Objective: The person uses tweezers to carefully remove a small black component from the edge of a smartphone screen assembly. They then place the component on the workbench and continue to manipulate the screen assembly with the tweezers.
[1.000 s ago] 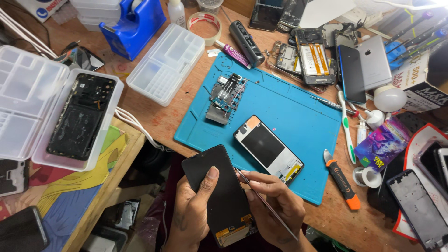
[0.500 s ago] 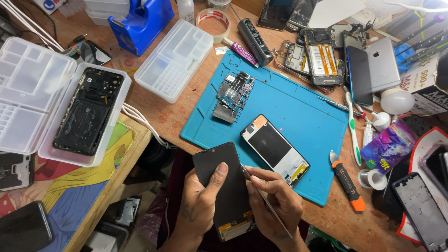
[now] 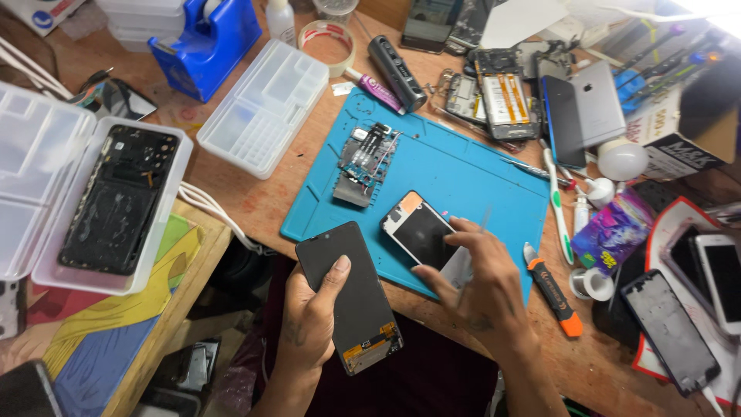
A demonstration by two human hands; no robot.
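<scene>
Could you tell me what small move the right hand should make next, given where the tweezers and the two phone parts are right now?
Probably lower the right hand slightly so the tweezers meet the phone frame on the blue mat. That hand hovers over the frame's lower edge, while the left hand holds the dark screen panel off to the side, clear of it.

bright, top-right glare, blurred right hand (image 3: 482, 282)
</scene>
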